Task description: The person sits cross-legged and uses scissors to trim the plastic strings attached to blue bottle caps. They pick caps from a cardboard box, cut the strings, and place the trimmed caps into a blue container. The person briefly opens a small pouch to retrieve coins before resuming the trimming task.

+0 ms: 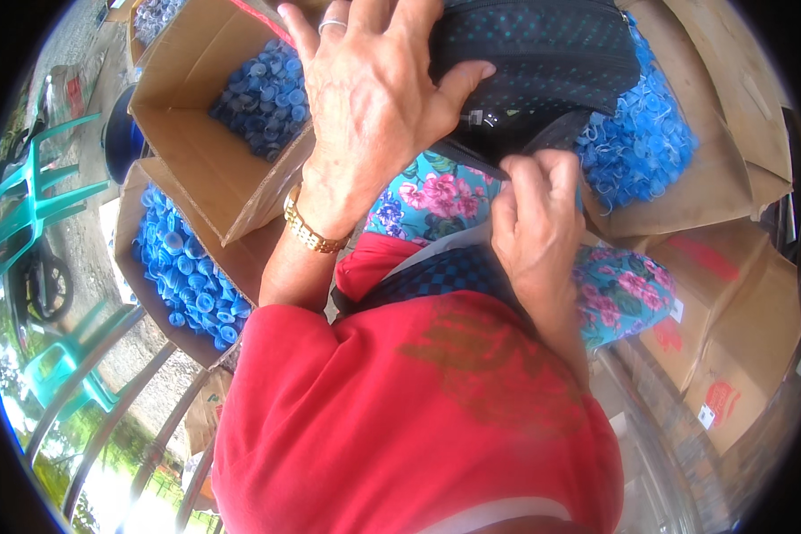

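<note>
A black bag with small teal dots (538,49) rests at the top middle over my lap, its mouth gaping toward me. My left hand (374,89), wearing a ring and a gold-coloured wristwatch or bracelet (310,222), spreads its fingers along the bag's left side. The thumb reaches over the dark fabric. At the near rim of the opening, my right hand (543,209) has its fingers closed in a pinch on the bag's edge. The bag's inside is mostly dark, with a small pale tag (476,117) showing. Flowered turquoise cloth (440,200) covers my legs beneath it.
Cardboard boxes holding blue plastic caps (187,276) stand close on the left. Another box with lighter blue plastic pieces (641,142) is at the right. Closed cartons (730,356) sit below that one. Green plastic chairs (36,196) stand farther left.
</note>
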`<state>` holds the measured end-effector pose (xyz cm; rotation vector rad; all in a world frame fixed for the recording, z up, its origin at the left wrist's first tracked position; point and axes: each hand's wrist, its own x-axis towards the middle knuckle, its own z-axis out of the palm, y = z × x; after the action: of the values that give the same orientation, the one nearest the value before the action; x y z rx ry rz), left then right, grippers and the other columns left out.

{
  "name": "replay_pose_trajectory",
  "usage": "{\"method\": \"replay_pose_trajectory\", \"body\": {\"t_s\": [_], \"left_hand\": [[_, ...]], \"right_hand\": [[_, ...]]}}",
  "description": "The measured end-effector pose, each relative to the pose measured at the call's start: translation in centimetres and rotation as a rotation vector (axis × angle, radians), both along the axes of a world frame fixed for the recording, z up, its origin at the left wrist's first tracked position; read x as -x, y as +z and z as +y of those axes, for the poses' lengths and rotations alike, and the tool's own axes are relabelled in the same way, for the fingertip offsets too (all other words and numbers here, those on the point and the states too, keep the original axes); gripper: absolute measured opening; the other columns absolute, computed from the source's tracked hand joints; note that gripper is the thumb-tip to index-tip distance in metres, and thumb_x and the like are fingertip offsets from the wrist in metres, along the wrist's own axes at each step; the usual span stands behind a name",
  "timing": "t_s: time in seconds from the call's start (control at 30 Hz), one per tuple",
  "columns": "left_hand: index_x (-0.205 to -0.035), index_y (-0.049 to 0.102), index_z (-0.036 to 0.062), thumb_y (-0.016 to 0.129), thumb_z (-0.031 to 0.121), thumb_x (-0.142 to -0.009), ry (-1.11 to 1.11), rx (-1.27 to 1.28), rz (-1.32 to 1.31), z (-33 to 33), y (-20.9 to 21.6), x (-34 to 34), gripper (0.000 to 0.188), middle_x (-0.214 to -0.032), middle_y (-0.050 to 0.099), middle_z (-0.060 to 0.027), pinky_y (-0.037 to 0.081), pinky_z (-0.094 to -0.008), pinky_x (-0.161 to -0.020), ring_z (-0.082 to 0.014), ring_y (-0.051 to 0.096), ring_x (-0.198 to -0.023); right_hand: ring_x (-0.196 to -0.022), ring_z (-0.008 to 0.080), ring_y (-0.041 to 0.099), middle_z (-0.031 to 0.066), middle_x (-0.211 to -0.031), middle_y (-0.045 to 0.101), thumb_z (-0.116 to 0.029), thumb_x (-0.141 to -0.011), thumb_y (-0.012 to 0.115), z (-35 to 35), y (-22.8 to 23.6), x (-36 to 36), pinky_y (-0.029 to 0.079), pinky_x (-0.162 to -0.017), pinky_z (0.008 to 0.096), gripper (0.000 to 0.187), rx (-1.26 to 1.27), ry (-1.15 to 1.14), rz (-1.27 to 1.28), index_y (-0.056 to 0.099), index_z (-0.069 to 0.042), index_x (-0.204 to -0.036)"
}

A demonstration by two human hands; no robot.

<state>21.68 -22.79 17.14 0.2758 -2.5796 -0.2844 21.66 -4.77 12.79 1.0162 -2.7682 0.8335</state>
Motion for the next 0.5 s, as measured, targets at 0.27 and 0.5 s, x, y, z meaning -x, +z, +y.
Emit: {"method": "replay_pose_trajectory", "body": {"t_s": [0.27, 0.5], "left_hand": [[-0.095, 0.055, 0.0022, 0.077, 0.021, -0.067, -0.101, -0.105, -0.028, -1.3, -0.1, -0.7, 0.041, -0.088, 0.053, -0.0144, 0.037, -0.0468, -0.093, -0.0341, 0.052, -0.090], [-0.096, 0.059, -0.0008, 0.071, 0.015, -0.073, -0.340, -0.339, -0.084, -3.7, 1.1, -1.0, 0.031, -0.093, 0.058, -0.0173, 0.045, -0.0402, -0.080, -0.0363, 0.056, -0.090]], "right_hand": [[-0.071, 0.0241, 0.058, 0.0093, -0.089, 0.051, -0.002, -0.072, 0.066, 0.3, -1.1, -0.7, 0.047, -0.059, 0.0344, 0.023, 0.083, 0.056, 0.129, 0.065, -0.007, -0.095], [-0.066, 0.0172, 0.054, 0.0025, -0.087, 0.052, -0.003, -0.068, 0.068, -1.9, -1.5, -0.3, 0.043, -0.056, 0.0299, 0.031, 0.300, 0.188, 0.488, 0.066, -0.012, -0.098]]}}
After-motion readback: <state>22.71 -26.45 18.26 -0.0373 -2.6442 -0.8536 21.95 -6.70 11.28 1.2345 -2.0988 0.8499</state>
